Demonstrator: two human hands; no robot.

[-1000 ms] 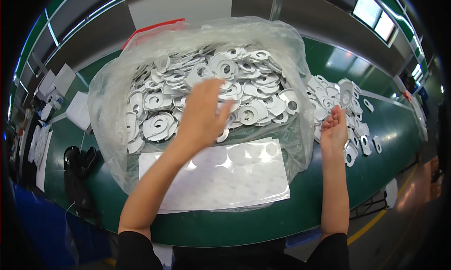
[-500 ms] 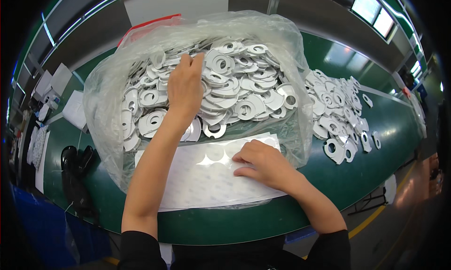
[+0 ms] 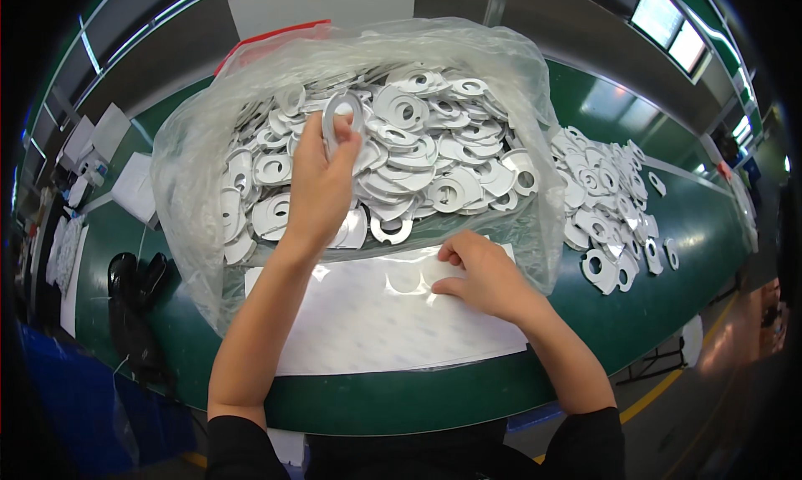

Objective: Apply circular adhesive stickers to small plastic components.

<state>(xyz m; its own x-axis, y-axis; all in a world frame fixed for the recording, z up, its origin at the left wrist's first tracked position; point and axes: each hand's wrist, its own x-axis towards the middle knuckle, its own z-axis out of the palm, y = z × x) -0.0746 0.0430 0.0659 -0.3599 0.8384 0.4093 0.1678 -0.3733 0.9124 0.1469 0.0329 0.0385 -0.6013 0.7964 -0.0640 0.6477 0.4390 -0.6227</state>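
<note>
My left hand [image 3: 322, 179] is closed on a flat white ring-shaped part [image 3: 343, 116], lifted above the pile and tilted up on edge. Below it, many similar white parts [image 3: 418, 158] with round holes fill a clear plastic bag [image 3: 188, 179]. My right hand [image 3: 483, 275] is over a glossy white sticker sheet [image 3: 359, 334], thumb and forefinger curled round a clear round sticker [image 3: 439, 269] at the sheet's upper part. The fingers partly hide this sticker, and I cannot tell whether it is fully off the sheet. Faint round outlines show beside it.
More white parts [image 3: 601, 196] lie loosely heaped on the green table [image 3: 668, 275] to the right of the bag. A black item [image 3: 134, 321] rests at the left table edge, near a white box [image 3: 135, 187]. A red strip [image 3: 276, 39] shows behind the bag.
My left hand has come up and back from the pile, now with a ring-shaped part in it. My right hand has moved slightly up and right, its fingers more curled.
</note>
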